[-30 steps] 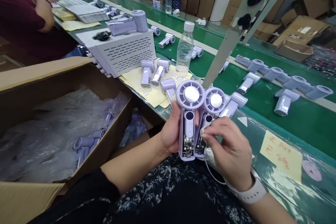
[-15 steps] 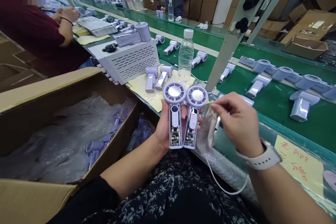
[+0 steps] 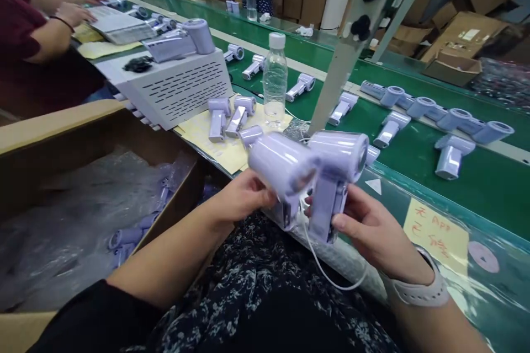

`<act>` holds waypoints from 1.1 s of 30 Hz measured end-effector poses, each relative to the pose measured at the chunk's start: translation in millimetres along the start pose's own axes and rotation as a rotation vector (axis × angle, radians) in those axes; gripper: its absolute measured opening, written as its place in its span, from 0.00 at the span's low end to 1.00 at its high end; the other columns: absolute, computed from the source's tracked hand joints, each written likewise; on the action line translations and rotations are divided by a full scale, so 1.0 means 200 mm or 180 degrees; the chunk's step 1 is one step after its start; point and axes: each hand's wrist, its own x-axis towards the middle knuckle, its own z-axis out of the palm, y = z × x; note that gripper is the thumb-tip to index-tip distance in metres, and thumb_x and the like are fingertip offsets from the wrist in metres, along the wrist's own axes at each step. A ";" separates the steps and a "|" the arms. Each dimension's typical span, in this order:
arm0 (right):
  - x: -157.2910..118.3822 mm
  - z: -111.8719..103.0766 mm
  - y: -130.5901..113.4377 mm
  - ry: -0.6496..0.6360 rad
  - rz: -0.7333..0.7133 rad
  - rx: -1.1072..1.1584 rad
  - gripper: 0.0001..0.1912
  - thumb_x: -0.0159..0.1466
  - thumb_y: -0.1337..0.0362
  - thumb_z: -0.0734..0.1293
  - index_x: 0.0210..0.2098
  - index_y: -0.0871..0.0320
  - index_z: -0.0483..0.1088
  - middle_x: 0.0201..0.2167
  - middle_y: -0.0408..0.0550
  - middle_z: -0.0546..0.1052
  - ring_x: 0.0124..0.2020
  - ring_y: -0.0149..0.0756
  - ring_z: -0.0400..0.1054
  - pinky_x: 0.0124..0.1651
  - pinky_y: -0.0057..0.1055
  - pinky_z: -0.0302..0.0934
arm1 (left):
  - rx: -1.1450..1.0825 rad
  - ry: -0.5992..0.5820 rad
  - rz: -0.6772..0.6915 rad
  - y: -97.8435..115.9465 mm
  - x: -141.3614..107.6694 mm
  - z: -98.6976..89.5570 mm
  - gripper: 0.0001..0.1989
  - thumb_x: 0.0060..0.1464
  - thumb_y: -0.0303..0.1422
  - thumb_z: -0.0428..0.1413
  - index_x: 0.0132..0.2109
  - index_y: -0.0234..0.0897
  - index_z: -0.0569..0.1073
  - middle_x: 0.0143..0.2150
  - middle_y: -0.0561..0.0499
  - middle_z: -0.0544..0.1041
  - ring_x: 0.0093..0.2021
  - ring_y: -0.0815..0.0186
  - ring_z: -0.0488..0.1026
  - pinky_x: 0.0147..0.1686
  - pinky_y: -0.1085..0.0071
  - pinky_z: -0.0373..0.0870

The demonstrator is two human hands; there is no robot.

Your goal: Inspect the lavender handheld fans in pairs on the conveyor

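Two lavender handheld fans are raised over my lap, one in each hand. My left hand (image 3: 248, 196) is closed around the left handheld fan (image 3: 281, 162), which is tilted and blurred by motion. Around the handle of the right handheld fan (image 3: 337, 154), nearly upright, the fingers of my right hand (image 3: 368, 226) are wrapped. Both round heads face right and partly toward me. A white cable (image 3: 318, 265) hangs below them. Just beyond stand two more fans (image 3: 217, 118) on yellow paper (image 3: 192, 127), beside a clear bottle (image 3: 275, 83).
An open cardboard box (image 3: 62, 127) with plastic bags and fans is at my left. A white vented metal box (image 3: 178, 88) stands behind it. A green conveyor (image 3: 414, 171) carries several fans past a metal post (image 3: 331, 77). A co-worker's hands (image 3: 70, 11) are at far left.
The two fans, both in my left hand before, are now split between my hands and turned. The greyish cloth in my right hand is out of sight. The view has shifted right.
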 end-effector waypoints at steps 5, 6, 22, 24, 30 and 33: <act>-0.18 -0.13 0.00 0.0754 0.0196 0.0807 0.19 0.61 0.57 0.78 0.51 0.51 0.79 0.46 0.50 0.85 0.46 0.47 0.80 0.53 0.44 0.74 | 0.0359 -0.0648 0.0049 -0.16 0.10 0.17 0.23 0.57 0.50 0.64 0.47 0.35 0.77 0.41 0.42 0.85 0.36 0.58 0.83 0.36 0.66 0.79; -0.21 -0.14 0.01 0.0807 0.0195 0.0895 0.20 0.60 0.56 0.78 0.51 0.52 0.79 0.48 0.51 0.84 0.47 0.48 0.79 0.55 0.46 0.73 | 0.0382 -0.0822 -0.0036 -0.18 0.11 0.21 0.22 0.59 0.49 0.63 0.48 0.34 0.77 0.39 0.42 0.85 0.35 0.59 0.83 0.35 0.67 0.79; -0.51 -0.15 -0.02 0.1264 -0.0271 0.1100 0.16 0.64 0.59 0.73 0.52 0.46 0.79 0.56 0.49 0.82 0.51 0.48 0.80 0.57 0.46 0.73 | 0.0500 -0.1405 -0.0842 -0.22 0.15 0.45 0.28 0.54 0.42 0.69 0.59 0.38 0.74 0.49 0.41 0.83 0.44 0.54 0.82 0.45 0.62 0.78; -0.45 -0.14 -0.02 0.1298 -0.0270 0.1166 0.13 0.65 0.55 0.69 0.47 0.49 0.80 0.51 0.51 0.83 0.51 0.51 0.79 0.56 0.48 0.73 | 0.0351 -0.1327 -0.0832 -0.22 0.15 0.44 0.28 0.51 0.41 0.71 0.56 0.37 0.75 0.45 0.43 0.83 0.42 0.56 0.82 0.45 0.63 0.77; -0.30 -0.09 -0.02 0.1257 -0.0230 0.1372 0.19 0.69 0.50 0.60 0.35 0.54 0.77 0.27 0.49 0.73 0.27 0.40 0.68 0.33 0.37 0.71 | 0.0041 -0.1029 -0.1183 -0.22 0.14 0.37 0.26 0.43 0.36 0.75 0.48 0.35 0.77 0.36 0.52 0.78 0.33 0.67 0.78 0.38 0.71 0.76; -0.28 -0.06 -0.01 0.1138 -0.0259 0.1431 0.21 0.70 0.49 0.60 0.31 0.55 0.74 0.26 0.49 0.73 0.25 0.36 0.65 0.29 0.33 0.66 | -0.0181 -0.0846 -0.1078 -0.21 0.14 0.33 0.18 0.51 0.39 0.68 0.46 0.32 0.78 0.40 0.47 0.80 0.38 0.63 0.79 0.39 0.69 0.77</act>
